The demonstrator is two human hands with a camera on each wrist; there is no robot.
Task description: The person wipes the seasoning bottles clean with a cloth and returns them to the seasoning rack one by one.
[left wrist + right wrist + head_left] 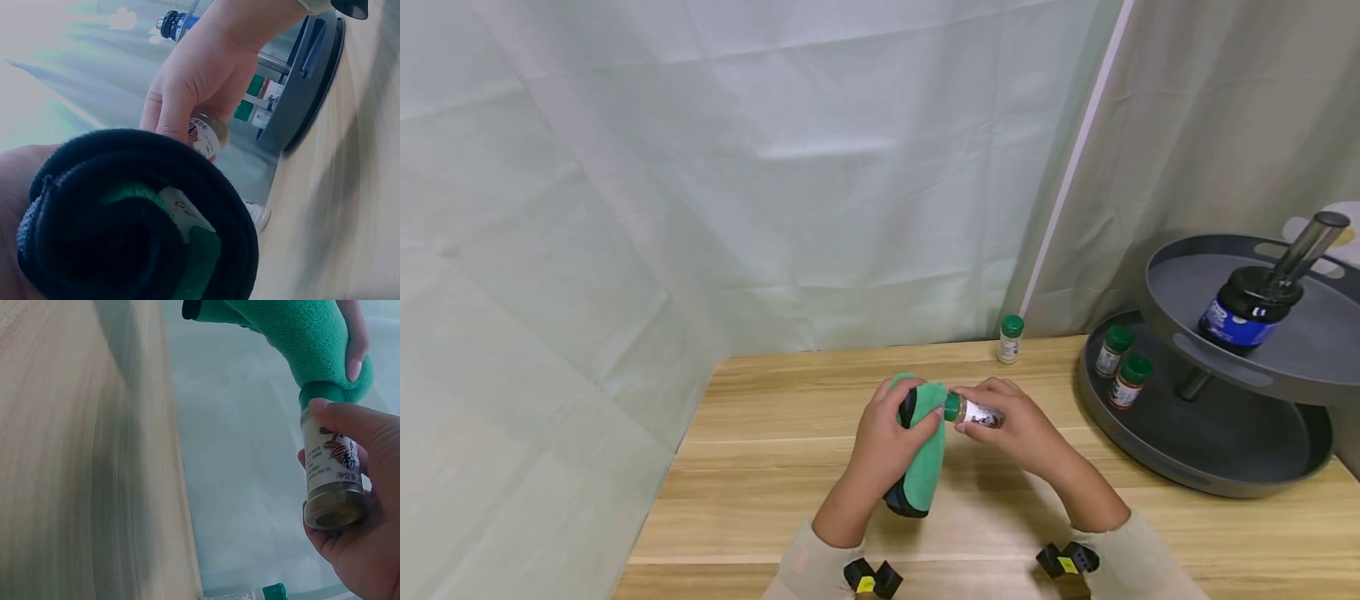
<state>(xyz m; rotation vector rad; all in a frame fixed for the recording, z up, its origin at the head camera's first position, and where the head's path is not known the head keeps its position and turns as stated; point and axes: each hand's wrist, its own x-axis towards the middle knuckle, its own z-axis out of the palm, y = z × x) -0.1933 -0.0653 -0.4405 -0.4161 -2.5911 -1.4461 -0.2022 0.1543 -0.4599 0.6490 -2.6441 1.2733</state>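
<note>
In the head view my left hand (887, 433) grips a folded green cloth (927, 462) with black edging above the wooden table. The cloth presses against the green cap (322, 392) of a spice jar (331, 456). My right hand (1018, 421) holds that jar by its body, tilted sideways with the cap toward the cloth; its white label and brown contents show in the right wrist view. In the left wrist view the rolled cloth (144, 140) fills the foreground and hides the jar's cap.
Another green-capped jar (1011, 340) stands at the table's back edge. At the right, a two-tier grey rack (1210, 467) bears two green-capped jars, one of them a red-labelled jar (1130, 383), below, and a dark jar with a blue label (1240, 317) above. Curtains hang behind.
</note>
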